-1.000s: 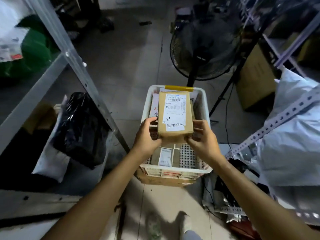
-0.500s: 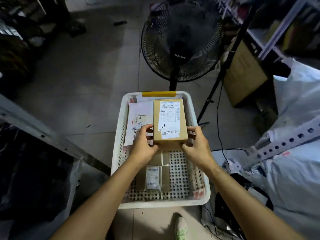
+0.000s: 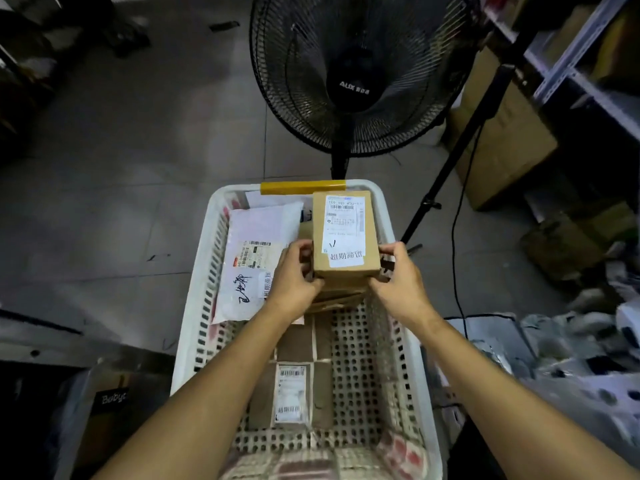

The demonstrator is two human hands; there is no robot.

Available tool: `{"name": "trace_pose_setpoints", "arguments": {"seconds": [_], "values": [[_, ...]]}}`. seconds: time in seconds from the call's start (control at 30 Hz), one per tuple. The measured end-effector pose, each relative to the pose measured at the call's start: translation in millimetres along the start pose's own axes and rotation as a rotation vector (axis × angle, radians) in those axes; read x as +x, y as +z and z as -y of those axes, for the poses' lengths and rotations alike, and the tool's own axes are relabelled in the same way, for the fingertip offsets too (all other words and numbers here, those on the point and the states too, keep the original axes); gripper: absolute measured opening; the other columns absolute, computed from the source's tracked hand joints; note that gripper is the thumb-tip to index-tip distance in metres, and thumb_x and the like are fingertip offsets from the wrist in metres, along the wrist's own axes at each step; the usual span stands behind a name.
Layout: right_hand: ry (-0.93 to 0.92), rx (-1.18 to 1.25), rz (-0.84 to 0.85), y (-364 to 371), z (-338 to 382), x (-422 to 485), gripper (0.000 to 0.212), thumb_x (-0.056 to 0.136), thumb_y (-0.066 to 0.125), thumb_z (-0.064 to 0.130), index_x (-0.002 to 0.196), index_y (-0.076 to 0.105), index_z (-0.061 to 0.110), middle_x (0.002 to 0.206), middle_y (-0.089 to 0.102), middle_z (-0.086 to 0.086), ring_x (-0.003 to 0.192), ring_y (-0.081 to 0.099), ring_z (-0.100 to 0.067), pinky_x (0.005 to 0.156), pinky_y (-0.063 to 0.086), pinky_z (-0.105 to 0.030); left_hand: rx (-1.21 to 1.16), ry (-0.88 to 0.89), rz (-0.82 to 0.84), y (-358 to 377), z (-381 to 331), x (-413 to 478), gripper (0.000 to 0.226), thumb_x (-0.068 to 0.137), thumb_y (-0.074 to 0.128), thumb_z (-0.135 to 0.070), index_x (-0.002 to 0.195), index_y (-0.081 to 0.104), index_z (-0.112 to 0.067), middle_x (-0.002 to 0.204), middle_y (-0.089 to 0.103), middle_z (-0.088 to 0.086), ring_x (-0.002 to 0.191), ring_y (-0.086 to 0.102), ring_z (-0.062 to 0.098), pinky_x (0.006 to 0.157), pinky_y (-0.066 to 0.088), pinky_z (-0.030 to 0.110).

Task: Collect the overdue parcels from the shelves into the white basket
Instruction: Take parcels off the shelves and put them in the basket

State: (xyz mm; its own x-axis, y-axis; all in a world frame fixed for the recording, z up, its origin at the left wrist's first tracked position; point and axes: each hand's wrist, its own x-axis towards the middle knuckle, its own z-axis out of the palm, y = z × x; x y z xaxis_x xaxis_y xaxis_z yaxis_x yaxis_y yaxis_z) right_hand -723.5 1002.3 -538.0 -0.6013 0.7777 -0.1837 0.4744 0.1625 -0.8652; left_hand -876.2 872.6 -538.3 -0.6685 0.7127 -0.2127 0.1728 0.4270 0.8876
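A small brown cardboard parcel with white labels is held over the far right part of the white basket. My left hand grips its near left corner and my right hand grips its near right corner. It sits on top of other brown boxes stacked under it. A white mailer bag with handwriting lies in the basket's far left part. A flat brown parcel with a white label lies on the basket floor nearer to me.
A black standing fan stands just beyond the basket. A black tripod leg and cable run down on the right. Cardboard boxes and metal shelving fill the right side; grey bags lie at the lower right.
My view has closed in on the basket. Both hands carried the brown parcel forward and down into the basket's far right part, onto the boxes there.
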Motion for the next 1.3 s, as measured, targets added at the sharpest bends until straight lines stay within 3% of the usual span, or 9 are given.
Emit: {"name": "trace_pose_setpoints", "arguments": {"seconds": [0.33, 0.47, 0.6, 0.8, 0.93, 1.0, 1.07, 1.17, 1.3], "values": [[0.029, -0.080, 0.012, 21.6, -29.8, 59.2, 0.059, 0.079, 0.076, 0.004, 0.118, 0.044, 0.035, 0.120, 0.061, 0.010, 0.113, 0.059, -0.010, 0.097, 0.053, -0.036, -0.001, -0.047, -0.005, 14.8, 34.3, 56.1, 0.075, 0.076, 0.078, 0.004, 0.136, 0.042, -0.025, 0.132, 0.052, -0.006, 0.112, 0.056, 0.009, 0.070, 0.047, 0.004], [0.019, -0.094, 0.008, 29.2, -32.0, 75.9, 0.069, 0.077, 0.075, 0.003, 0.132, 0.045, 0.031, 0.126, 0.060, 0.010, 0.115, 0.057, -0.009, 0.101, 0.050, -0.034, -0.040, -0.063, -0.021, 15.6, 46.3, 72.8, 0.075, 0.076, 0.077, 0.007, 0.136, 0.043, -0.022, 0.131, 0.054, -0.004, 0.114, 0.061, 0.015, 0.080, 0.051, 0.014], [0.032, -0.099, 0.016, 32.6, -31.8, 88.5, 0.067, 0.078, 0.075, 0.002, 0.135, 0.049, 0.026, 0.129, 0.060, 0.006, 0.117, 0.054, -0.009, 0.104, 0.046, -0.033, -0.038, -0.082, -0.043, 16.3, 52.2, 84.6, 0.071, 0.077, 0.077, 0.006, 0.134, 0.045, -0.020, 0.125, 0.059, -0.003, 0.109, 0.063, 0.015, 0.071, 0.049, 0.008], [0.061, -0.122, 0.035, 38.9, -34.2, 104.8, 0.050, 0.081, 0.074, 0.001, 0.121, 0.051, 0.022, 0.122, 0.062, 0.003, 0.105, 0.058, -0.010, 0.092, 0.050, -0.026, -0.058, -0.111, -0.042, 19.0, 60.1, 97.9, 0.071, 0.077, 0.077, 0.006, 0.136, 0.046, -0.020, 0.123, 0.060, -0.003, 0.107, 0.064, 0.013, 0.071, 0.050, 0.009], [0.066, -0.169, 0.075, 45.4, -39.2, 115.3, 0.050, 0.083, 0.072, 0.000, 0.123, 0.049, 0.018, 0.122, 0.056, 0.006, 0.089, 0.054, 0.003, 0.070, 0.039, -0.002, -0.068, -0.145, -0.035, 18.4, 66.2, 104.2, 0.071, 0.078, 0.074, 0.010, 0.137, 0.046, -0.017, 0.121, 0.061, -0.003, 0.104, 0.064, 0.014, 0.067, 0.050, 0.008], [0.063, -0.190, 0.076, 48.5, -40.5, 118.4, 0.052, 0.082, 0.072, 0.001, 0.124, 0.048, 0.018, 0.124, 0.056, 0.005, 0.096, 0.053, 0.000, 0.077, 0.043, -0.009, -0.060, -0.154, -0.024, 18.3, 69.7, 104.9, 0.070, 0.079, 0.073, 0.011, 0.138, 0.046, -0.016, 0.120, 0.060, -0.003, 0.104, 0.063, 0.014, 0.067, 0.051, 0.007], [0.071, -0.195, 0.069, 52.1, -41.8, 119.4, 0.056, 0.081, 0.073, 0.001, 0.127, 0.047, 0.020, 0.126, 0.057, 0.004, 0.106, 0.054, -0.007, 0.089, 0.050, -0.024, -0.046, -0.163, -0.022, 19.6, 72.7, 105.8, 0.070, 0.079, 0.073, 0.011, 0.138, 0.047, -0.017, 0.122, 0.061, -0.003, 0.104, 0.064, 0.014, 0.070, 0.051, 0.010], [0.088, -0.178, 0.037, 55.9, -43.6, 117.9, 0.060, 0.080, 0.074, 0.002, 0.130, 0.048, 0.025, 0.124, 0.062, 0.003, 0.100, 0.062, -0.011, 0.089, 0.056, -0.038, -0.023, -0.174, -0.050, 22.5, 77.0, 106.9, 0.072, 0.077, 0.075, 0.009, 0.139, 0.051, -0.020, 0.128, 0.064, -0.001, 0.105, 0.066, 0.014, 0.078, 0.049, 0.014], [0.100, -0.155, 0.021, 57.7, -45.0, 114.3, 0.060, 0.082, 0.072, 0.002, 0.134, 0.051, 0.022, 0.119, 0.061, 0.008, 0.095, 0.057, -0.005, 0.089, 0.051, -0.025, 0.005, -0.180, -0.073, 23.3, 81.7, 105.9, 0.073, 0.077, 0.076, 0.004, 0.141, 0.053, -0.023, 0.129, 0.066, -0.001, 0.106, 0.066, 0.011, 0.079, 0.045, 0.012]]}}
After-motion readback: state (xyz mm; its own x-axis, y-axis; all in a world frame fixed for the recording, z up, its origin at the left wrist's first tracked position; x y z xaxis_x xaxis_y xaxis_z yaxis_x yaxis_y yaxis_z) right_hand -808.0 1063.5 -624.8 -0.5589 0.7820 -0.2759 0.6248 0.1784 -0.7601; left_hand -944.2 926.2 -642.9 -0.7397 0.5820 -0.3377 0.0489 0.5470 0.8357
